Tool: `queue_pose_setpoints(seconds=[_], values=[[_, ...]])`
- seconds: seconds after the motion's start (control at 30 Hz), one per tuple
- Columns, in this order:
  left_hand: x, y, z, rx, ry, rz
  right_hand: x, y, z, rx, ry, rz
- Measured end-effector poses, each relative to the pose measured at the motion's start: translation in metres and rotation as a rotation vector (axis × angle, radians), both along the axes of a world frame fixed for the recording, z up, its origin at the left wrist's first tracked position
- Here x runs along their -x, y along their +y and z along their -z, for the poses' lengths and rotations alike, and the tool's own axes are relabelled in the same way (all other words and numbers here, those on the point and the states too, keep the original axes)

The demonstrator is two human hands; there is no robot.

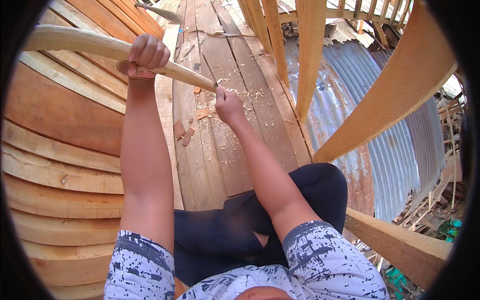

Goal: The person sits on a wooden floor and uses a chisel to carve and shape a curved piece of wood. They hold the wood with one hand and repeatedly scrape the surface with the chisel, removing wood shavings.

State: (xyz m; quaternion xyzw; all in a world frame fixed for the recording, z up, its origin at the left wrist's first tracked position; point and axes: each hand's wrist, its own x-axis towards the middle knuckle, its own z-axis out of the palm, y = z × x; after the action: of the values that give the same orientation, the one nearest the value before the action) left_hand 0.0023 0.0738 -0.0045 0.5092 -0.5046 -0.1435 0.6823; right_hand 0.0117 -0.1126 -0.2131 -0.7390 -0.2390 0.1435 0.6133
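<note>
A long, pale, slightly curved wooden pole (185, 75) slants from the upper left down toward the middle of the view, tapering to the right. My left hand (148, 52) is closed over it, knuckles up, with the arm stretched far forward. A brown rounded edge (123, 67) shows beside that wrist; I cannot make out what it belongs to. At the pole's narrow end my right hand (230, 107) is closed in a fist, thumb side toward the tip. Its fingers hide the very end of the pole.
Curved planks (65, 165) form a wall on my left. Wood shavings and small reddish offcuts (188, 136) lie on the plank floor (210, 165). Upright timbers (309, 55) and a broad curved one (395, 85) stand on the right. Beyond them are rusty corrugated sheets (395, 160).
</note>
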Motion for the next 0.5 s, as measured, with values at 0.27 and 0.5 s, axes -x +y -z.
queue_pose_setpoints(seconds=[0.27,0.5], values=[[0.02,0.012,0.005,0.017,0.01,-0.019,0.022,-0.004,-0.056,0.18,-0.02,-0.08],[0.01,0.002,0.009,0.051,0.067,-0.053,-0.018,0.005,0.058,0.2,0.247,0.048]])
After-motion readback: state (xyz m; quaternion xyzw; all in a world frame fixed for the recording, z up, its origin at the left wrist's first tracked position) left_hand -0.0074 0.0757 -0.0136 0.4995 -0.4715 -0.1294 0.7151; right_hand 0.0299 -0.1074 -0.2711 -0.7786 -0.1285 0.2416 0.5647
